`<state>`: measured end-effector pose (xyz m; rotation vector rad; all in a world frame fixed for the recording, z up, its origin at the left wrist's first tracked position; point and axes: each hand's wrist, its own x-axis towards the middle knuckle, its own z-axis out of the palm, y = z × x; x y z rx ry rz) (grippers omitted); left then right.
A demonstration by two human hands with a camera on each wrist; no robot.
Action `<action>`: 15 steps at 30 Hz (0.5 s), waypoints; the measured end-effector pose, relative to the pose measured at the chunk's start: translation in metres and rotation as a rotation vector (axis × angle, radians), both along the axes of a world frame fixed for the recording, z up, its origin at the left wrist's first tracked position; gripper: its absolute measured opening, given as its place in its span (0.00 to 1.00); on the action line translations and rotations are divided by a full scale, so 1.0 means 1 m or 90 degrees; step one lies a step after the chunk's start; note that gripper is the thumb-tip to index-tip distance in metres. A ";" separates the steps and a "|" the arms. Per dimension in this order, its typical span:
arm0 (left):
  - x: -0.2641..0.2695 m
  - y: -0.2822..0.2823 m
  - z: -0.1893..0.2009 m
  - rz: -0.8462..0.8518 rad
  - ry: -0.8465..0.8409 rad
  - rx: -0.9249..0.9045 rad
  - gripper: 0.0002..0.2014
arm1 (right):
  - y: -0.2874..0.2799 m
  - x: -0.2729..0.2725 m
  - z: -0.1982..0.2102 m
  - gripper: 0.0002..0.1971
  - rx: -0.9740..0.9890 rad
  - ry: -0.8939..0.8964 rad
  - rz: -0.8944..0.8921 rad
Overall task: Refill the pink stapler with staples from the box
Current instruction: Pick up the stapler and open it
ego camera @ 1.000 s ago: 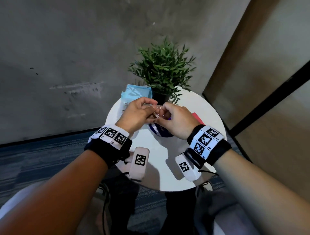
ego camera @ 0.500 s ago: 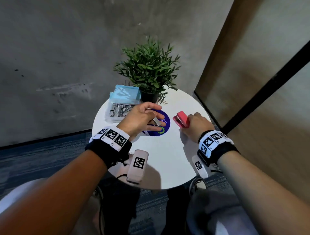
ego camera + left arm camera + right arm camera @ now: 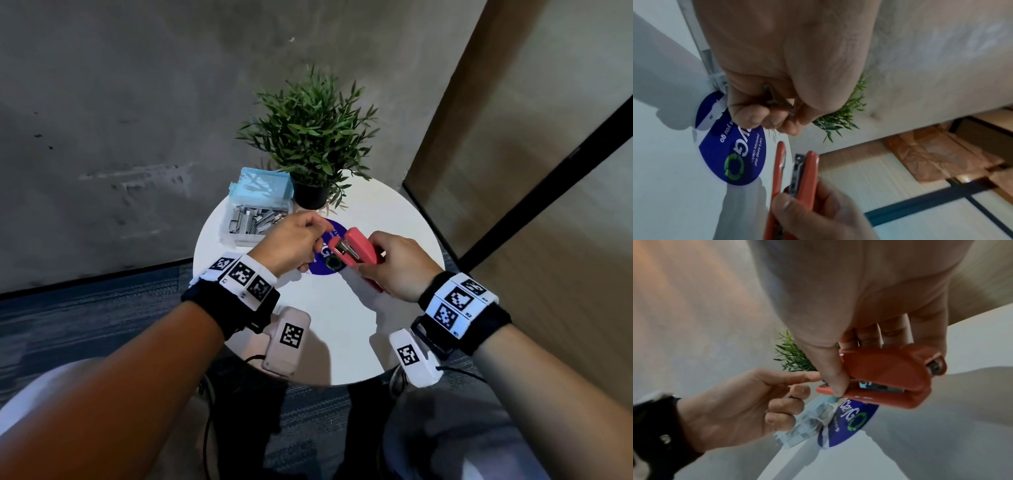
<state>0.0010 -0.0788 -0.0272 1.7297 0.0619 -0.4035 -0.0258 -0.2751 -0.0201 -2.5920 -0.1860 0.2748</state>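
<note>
Stapler: the pink stapler [image 3: 356, 251] is held above the middle of the round white table [image 3: 387, 219], just over a blue round sticker [image 3: 327, 265]. Its top is lifted and the metal staple channel shows.
Right hand: the right hand [image 3: 394, 265] grips the stapler at its rear part, thumb on one side and fingers curled round the other.
Left hand: the left hand [image 3: 291, 243] is just left of the stapler's open front, fingers curled, and pinches a small strip of staples [image 3: 774, 101] between thumb and fingers.
Box: the clear staple box [image 3: 251, 219] stands at the far left of the table, its light blue lid open, with many staples inside.
Plant: a green potted plant [image 3: 310, 144] stands at the far edge, just right of the box.
</note>
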 end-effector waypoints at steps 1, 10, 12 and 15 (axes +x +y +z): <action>-0.002 -0.002 0.000 -0.007 0.003 0.002 0.09 | 0.002 -0.002 0.003 0.11 0.013 -0.012 0.003; -0.004 -0.002 0.003 -0.021 0.024 -0.044 0.15 | 0.020 -0.010 0.015 0.12 0.052 -0.124 -0.010; -0.003 -0.001 0.004 -0.009 0.023 -0.056 0.14 | 0.023 -0.011 0.015 0.13 0.071 -0.137 -0.007; 0.000 0.004 0.002 0.021 0.036 -0.053 0.13 | 0.023 -0.011 0.017 0.15 0.152 -0.142 -0.051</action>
